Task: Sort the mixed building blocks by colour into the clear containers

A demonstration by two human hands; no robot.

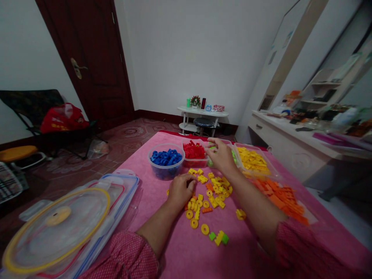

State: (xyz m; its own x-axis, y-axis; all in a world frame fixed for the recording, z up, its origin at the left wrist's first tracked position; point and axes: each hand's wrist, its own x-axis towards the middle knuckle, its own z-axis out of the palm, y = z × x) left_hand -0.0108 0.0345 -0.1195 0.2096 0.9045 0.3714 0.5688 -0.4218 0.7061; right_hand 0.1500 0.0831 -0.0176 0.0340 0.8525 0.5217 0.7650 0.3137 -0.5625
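Pink cloth (174, 252) under bricks (214, 202), likely light, stiff, best pinched edgewise, with left hand (180, 190) and right hand (222, 155) loosely bent, grips unclear.

- No word, brand or number could be read.
- The red bag (64, 119) on the chair (31, 97) bore yellow marks like lettering, too blurred to make out.
- Pale patches (288, 39) on the tall panel (269, 73) were indistinct.
- The bottles (347, 116) at right were too blurred for reading.
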